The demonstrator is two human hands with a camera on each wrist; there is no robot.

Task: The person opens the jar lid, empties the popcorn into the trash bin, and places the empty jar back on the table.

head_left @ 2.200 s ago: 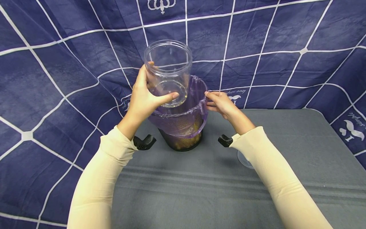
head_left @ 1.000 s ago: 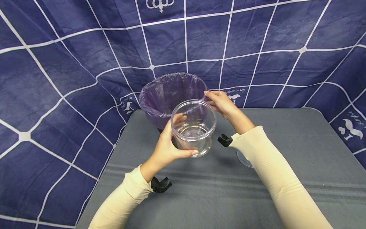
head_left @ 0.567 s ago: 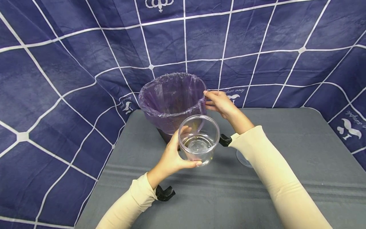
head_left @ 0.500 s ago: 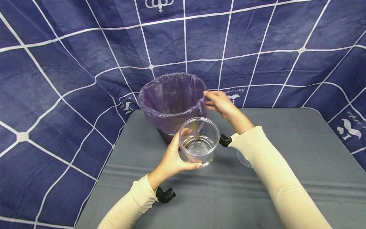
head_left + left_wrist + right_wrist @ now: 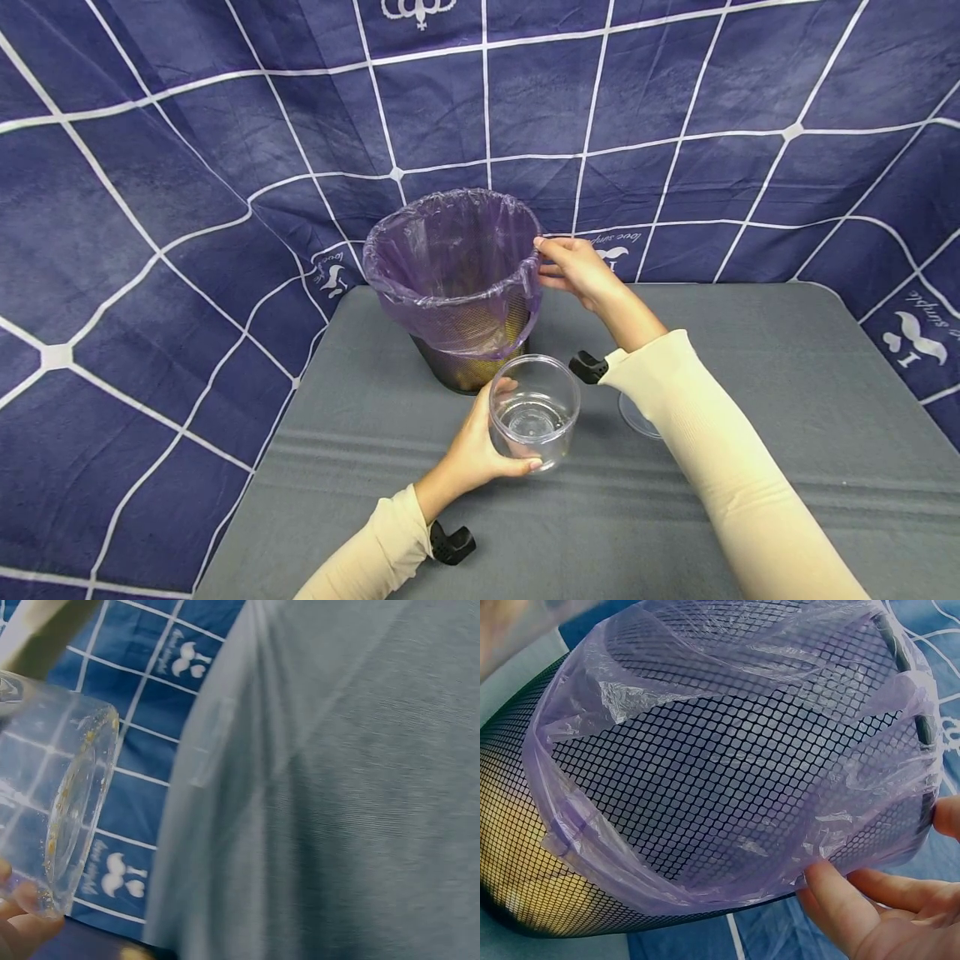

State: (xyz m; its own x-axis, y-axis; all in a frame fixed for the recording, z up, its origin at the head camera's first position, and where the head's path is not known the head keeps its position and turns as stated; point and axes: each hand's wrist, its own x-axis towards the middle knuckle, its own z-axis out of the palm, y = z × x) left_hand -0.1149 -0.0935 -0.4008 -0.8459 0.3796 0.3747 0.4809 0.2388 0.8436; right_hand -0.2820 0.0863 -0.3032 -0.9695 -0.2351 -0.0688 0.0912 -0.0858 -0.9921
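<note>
My left hand (image 5: 486,440) grips a clear plastic jar (image 5: 534,412), upright and low over the grey table (image 5: 750,367) in front of the bin. In the left wrist view the jar (image 5: 52,795) shows yellowish crumbs around its base. A black mesh bin (image 5: 461,292) with a purple liner stands at the table's back. My right hand (image 5: 573,268) pinches the liner at the bin's right rim. In the right wrist view my fingers (image 5: 855,907) hold the liner's edge over the mesh bin (image 5: 727,765). Yellow matter shows through the mesh low down.
A clear round lid (image 5: 639,417) lies on the table, partly hidden under my right forearm. A dark blue cloth (image 5: 187,167) with white lines hangs behind and drapes to the left. The table's rounded far right corner (image 5: 836,292) meets the cloth.
My left hand has brought the jar from above the bin's mouth down and toward me, to just over the table. My right hand has stayed on the liner's rim.
</note>
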